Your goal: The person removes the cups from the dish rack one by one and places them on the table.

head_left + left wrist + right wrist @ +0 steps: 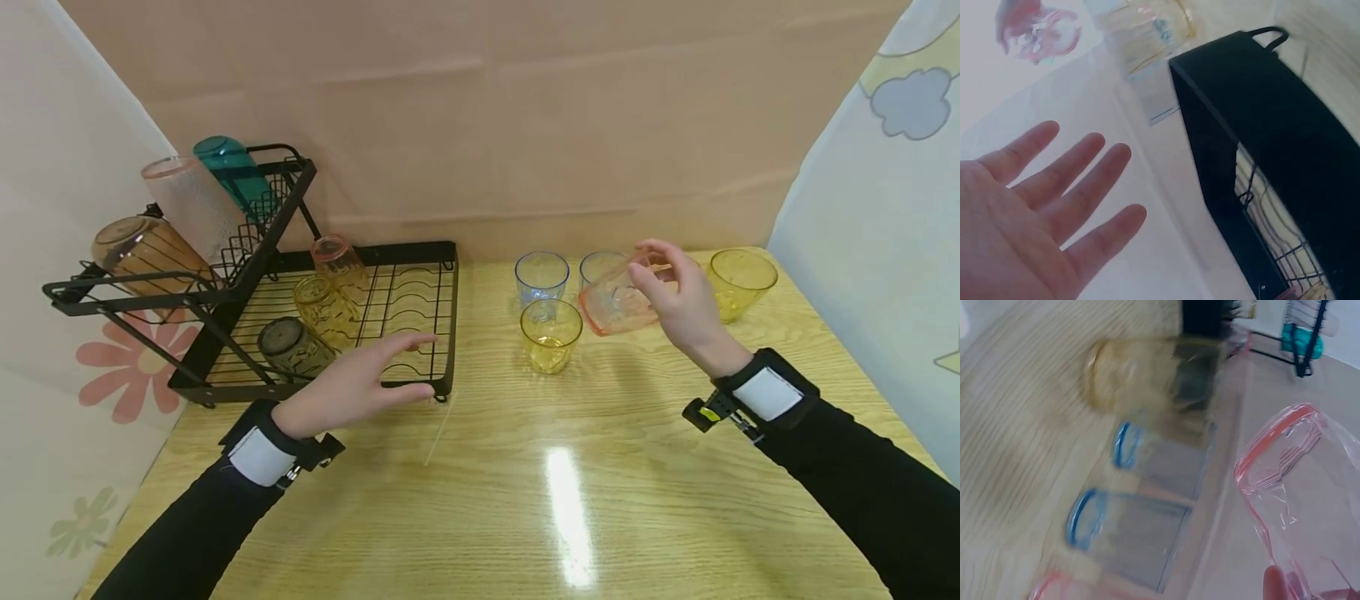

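Observation:
My right hand [678, 300] grips a clear pink glass [618, 302], held tilted over the back right of the table. A fingertip [1275, 585] shows against that glass in the right wrist view. Two blue-rimmed glasses [542, 275] and a yellow glass [551, 337] stand to its left, with a larger yellow glass [738, 283] to its right. My left hand [360, 383] is held with fingers extended and nothing in it, overlapping the front edge of the black dish rack [454, 333]. Its spread fingers show in the left wrist view.
On the rack's lower tier lean a pink glass [341, 265], a yellow glass [327, 308] and a grey glass [294, 346]. The raised tier bears a brown glass [150, 254], a pale pink glass [197, 204] and a teal glass [236, 175]. A pinkish cloth wall [487, 125] stands behind.

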The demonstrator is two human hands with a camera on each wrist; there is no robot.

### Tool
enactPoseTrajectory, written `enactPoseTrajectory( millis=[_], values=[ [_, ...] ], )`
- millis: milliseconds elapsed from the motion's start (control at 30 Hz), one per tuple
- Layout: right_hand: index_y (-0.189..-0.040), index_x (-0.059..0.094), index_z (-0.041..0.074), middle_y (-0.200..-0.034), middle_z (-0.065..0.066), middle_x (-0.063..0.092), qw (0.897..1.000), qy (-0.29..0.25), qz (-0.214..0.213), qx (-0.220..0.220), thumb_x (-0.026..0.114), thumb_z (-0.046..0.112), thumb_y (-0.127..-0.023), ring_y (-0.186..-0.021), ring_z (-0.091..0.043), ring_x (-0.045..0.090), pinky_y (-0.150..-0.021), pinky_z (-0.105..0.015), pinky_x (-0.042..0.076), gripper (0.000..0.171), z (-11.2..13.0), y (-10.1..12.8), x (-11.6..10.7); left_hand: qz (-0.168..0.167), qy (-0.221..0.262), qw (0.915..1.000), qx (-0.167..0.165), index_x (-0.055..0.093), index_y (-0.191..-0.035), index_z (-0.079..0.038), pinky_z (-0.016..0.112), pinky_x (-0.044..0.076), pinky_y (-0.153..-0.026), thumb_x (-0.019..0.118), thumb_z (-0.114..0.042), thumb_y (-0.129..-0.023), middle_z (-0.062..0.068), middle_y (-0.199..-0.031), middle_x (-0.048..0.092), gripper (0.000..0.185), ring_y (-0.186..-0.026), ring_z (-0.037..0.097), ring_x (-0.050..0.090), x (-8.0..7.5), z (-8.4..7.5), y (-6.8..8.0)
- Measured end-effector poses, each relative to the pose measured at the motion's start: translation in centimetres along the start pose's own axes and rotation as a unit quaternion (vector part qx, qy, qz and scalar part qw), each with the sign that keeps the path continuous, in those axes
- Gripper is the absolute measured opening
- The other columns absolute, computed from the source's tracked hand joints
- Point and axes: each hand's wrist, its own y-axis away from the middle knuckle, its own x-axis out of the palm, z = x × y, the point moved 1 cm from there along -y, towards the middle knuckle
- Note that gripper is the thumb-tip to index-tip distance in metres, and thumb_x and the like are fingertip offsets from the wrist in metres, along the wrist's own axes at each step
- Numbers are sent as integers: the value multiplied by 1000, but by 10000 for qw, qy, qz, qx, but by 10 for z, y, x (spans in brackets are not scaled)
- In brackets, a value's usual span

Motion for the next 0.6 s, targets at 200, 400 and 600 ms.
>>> enactPoseTrajectory(
  millis=[200, 400, 600],
  values=[
    [-136, 49, 1, -118, -20, 53, 9956, 922, 44, -183, 58, 28, -96, -102, -38, 52, -80, -45, 38, 50, -14, 2, -4, -425, -5, 9983, -397, 41, -148, -17, 54, 42, -96, 62, -51, -92, 5, -144, 47, 68, -127, 31, 48, -20, 3, 5],
    [-134, 51, 2, -117, -18, 53, 9830, 1776, 82, -468, 62, 32, -92, -102, -37, 53, -72, -51, 40, 53, -22, 4, -3, -791, -169, 9924, -931, 35, -151, -16, 60, 39, -96, 59, -50, -94, 13, -147, 42, 70, -130, 37, 43, -42, 4, 14],
    [-133, 52, 2, -116, -20, 52, 9632, 2587, 392, -619, 64, 39, -89, -95, -37, 54, -47, -41, 40, 58, -32, 6, 3, -1064, -443, 9842, -1346, 27, -154, -15, 63, 31, -100, 53, -58, -94, 16, -152, 34, 79, -136, 40, 33, -51, 4, 17]
  ],
)
